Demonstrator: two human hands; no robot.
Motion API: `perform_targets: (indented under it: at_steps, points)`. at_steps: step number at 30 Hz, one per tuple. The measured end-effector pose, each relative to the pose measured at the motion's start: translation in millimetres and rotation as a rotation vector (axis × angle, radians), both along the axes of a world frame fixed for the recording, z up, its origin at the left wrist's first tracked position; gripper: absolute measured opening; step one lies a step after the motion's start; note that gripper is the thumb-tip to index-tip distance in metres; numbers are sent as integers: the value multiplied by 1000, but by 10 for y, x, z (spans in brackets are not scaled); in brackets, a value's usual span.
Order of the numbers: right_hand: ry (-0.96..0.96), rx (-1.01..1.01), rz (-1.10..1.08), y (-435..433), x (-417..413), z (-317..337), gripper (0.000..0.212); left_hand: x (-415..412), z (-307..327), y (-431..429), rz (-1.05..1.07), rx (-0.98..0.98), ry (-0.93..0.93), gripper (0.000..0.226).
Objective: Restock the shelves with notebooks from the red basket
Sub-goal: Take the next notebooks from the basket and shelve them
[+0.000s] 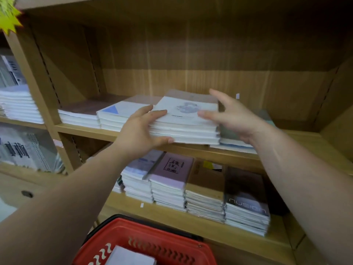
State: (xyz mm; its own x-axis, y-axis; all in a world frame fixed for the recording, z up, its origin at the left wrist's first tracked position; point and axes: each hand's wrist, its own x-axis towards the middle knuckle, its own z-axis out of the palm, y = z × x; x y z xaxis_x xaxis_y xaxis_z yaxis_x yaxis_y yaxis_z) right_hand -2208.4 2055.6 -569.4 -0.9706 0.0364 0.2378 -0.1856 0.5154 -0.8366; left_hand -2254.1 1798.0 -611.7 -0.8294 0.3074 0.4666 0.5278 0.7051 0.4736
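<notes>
Nearest: red basket [152, 243] at bottom edge, parked right under the shelves so the reach up is short. Pale notebook [131, 257] lies inside, so more stock left to shelve, I'd judge.

Next back, lower shelf [191, 222]: several stacks side by side w/ a dark "nusign" stack [246, 207] at the right end, looks full enough.

Mid shelf [86, 131] is where the work is. Left hand [141, 131] clamps the near-left corner of the white notebook stack [187, 121], thumb under the bottom edge, fingers on the top cover; that grip lifts and steers the whole pile at once. Right hand [235, 115] is released, fingers spread, fingertips on the cover's right edge, prob. guiding or squaring the pile rather than carrying it. Stack sits at the shelf's front edge, near corner hanging slightly over, so not fully pushed in yet. It goes betw. the blue-triangle stack [114, 115] on the left and a low greenish stack [236, 138] on the right, rows kept tidy by title.

Farthest: bare wooden back panel [191, 60]; plenty of depth behind.
</notes>
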Motion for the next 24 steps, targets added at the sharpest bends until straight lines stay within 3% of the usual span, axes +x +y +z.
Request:
perform_targets:
  at_steps: [2,4,8,12,16,17,19,22,24]
  points:
    - [-28,284,55,31,32,-77,107,-33,5,24,26,-51,51,86]
    - [-14,447,-9,9,-53,-125,102,-124,19,55,85,-114,98,87]
    - [16,327,-39,-64,-302,-162,89,-372,72,126,217,-194,52,90]
    - [5,284,-49,-86,-417,-249,91,-421,100,122,192,-107,-93,97]
    - [-2,158,-57,-92,-410,-260,129,-330,86,135,102,102,-144,95]
    - [-8,119,-55,-86,-392,-235,130,-289,95,146,77,185,-165,93]
    - [-23,13,-23,-64,-342,-161,125,-216,125,177,39,298,-187,85]
    - [-19,-186,-2,-3,-261,-34,118,-92,205,247,-3,304,-155,75]
    - [-2,-291,-11,54,-201,9,99,-13,263,334,-24,298,-107,65]
